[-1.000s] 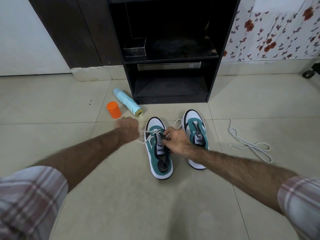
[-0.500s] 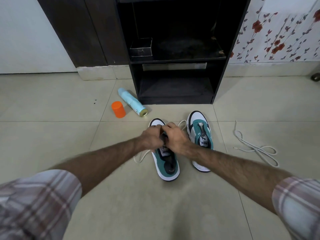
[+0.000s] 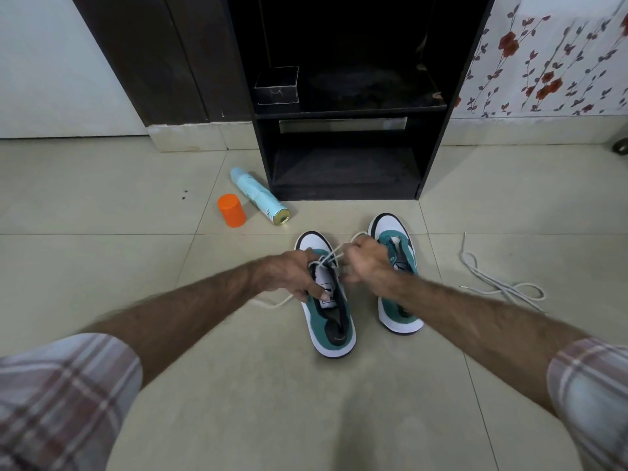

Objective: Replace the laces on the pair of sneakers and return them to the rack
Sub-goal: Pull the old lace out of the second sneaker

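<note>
Two teal-and-white sneakers stand side by side on the tiled floor, toes toward the rack. My left hand holds the left sneaker at its tongue, thumb on the tongue label. A cream lace crosses over that sneaker's eyelets. My right hand grips one end of this lace, pulled up to the right. The lace's other end trails on the floor left of the shoe. The right sneaker has no lace and is partly hidden by my right hand and forearm.
A second loose lace lies coiled on the floor at the right. A light blue spray can lies on its side by an orange cap. The dark shoe rack stands straight ahead with a small dark box on its shelf.
Both hands met over the left sneaker, then my right hand drew the lace end up and to the right. My left hand slid down onto the tongue.
</note>
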